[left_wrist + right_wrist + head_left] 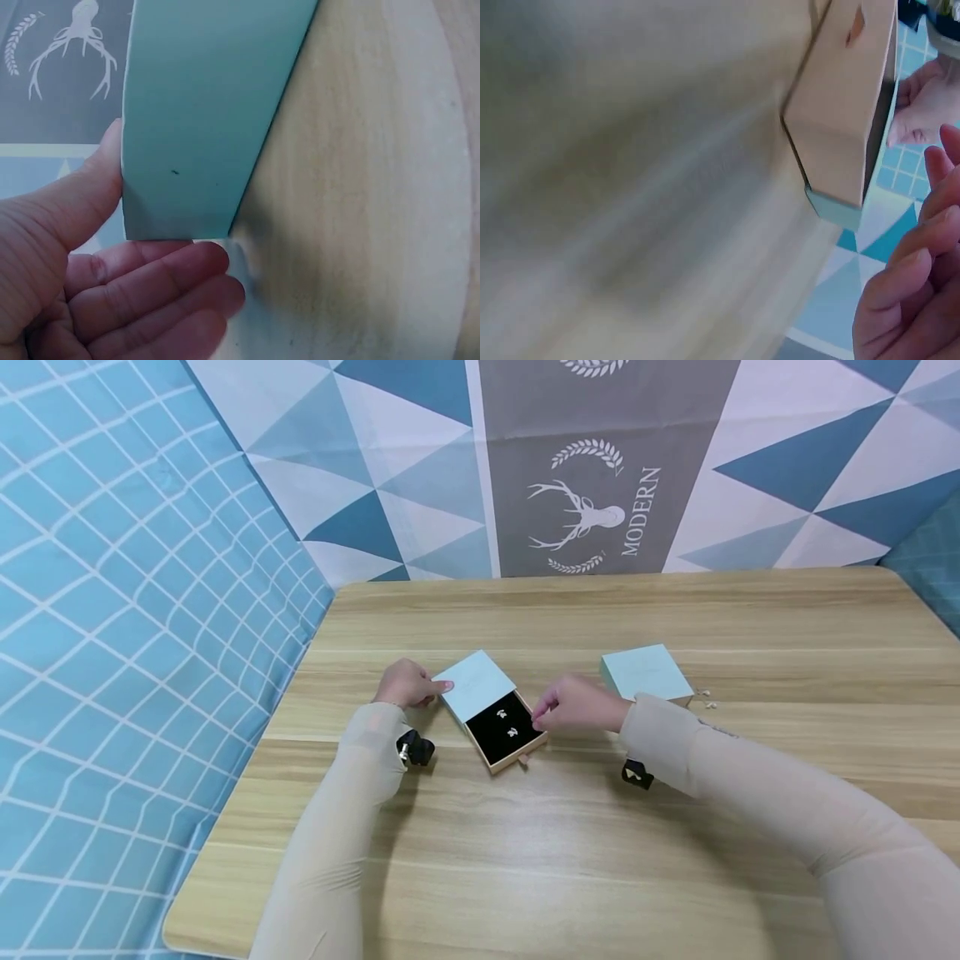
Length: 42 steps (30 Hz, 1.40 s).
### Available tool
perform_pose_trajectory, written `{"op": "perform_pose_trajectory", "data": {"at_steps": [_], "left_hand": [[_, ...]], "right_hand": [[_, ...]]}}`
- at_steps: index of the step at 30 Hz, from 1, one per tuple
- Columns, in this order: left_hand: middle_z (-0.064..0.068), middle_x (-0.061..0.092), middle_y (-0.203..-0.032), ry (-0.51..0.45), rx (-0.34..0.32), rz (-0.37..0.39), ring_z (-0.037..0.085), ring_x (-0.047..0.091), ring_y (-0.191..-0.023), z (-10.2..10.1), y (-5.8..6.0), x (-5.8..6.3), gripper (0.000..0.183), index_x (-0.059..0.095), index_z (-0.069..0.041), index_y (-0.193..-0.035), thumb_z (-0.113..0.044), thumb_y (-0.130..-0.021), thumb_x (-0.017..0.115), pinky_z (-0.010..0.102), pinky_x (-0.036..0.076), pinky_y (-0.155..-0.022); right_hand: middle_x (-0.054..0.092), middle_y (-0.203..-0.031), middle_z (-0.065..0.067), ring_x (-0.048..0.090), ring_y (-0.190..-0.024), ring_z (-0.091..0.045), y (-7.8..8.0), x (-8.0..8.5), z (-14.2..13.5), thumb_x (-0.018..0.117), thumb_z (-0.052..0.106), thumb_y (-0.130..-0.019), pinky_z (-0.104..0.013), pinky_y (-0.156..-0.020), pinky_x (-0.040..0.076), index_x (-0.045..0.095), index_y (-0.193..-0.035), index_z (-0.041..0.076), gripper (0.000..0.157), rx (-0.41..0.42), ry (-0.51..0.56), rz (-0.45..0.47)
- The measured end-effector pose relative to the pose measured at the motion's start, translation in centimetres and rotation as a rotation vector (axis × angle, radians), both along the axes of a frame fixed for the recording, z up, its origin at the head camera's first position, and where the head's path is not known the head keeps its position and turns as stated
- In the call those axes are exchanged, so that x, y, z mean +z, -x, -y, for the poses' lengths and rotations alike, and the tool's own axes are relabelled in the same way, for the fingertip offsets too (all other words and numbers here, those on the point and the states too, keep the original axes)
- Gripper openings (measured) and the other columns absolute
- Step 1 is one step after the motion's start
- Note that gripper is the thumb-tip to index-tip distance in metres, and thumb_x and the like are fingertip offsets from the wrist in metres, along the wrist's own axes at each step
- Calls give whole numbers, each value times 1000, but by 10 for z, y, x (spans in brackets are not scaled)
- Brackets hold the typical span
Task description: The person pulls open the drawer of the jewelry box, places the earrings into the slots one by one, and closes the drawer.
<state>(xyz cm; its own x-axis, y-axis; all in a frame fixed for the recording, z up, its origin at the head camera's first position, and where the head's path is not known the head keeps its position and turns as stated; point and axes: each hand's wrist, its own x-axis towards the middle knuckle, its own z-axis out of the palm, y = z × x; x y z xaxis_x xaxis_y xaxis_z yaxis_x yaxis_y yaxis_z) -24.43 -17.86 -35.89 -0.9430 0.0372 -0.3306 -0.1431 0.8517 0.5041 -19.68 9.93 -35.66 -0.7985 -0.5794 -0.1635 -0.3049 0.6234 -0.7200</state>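
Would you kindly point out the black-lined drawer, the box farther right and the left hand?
Black-lined drawer (489,735), head view: bare lining.
Box farther right (647,672), head view: pale blue top.
Left hand (406,683), head view: its back.

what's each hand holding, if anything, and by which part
Left hand: the open box's cover, by its left corner. Right hand: can't tell if anything.
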Motion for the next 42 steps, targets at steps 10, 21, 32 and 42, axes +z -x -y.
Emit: {"op": "perform_pose_trajectory", "data": {"at_steps": [10,21,32,42], "left_hand": [[4,52,-49,14,1,-16,12,40,-45,-6,-4,3,46,64,1,-62,-35,-89,69,26,35,-52],[5,54,-52,11,3,-22,13,42,-47,-7,-5,2,45,65,1,-64,-36,-89,69,26,33,-50],[4,53,-51,0,4,-27,13,42,-47,-4,-4,-1,45,64,0,-62,-35,-89,69,26,34,-51],[3,50,-49,-1,-1,-24,13,39,-45,-2,-3,1,46,64,0,-62,-36,-90,68,27,34,-52]], "right_hand": [[51,-48,5,36,-42,-5,-35,-17,1,67,12,-84,-19,-47,34,68,-67,1,20,-28,18,267],[54,-52,0,46,-41,-5,-53,-41,18,60,20,-95,-18,-42,43,59,-64,4,36,-306,223,547],[53,-53,-1,46,-40,-5,-52,-47,32,54,10,-96,-19,-42,44,58,-70,3,27,-403,303,611],[52,-55,0,47,-42,-5,-45,-46,36,51,6,-96,-19,-44,45,62,-88,-4,17,-474,346,637]]}}
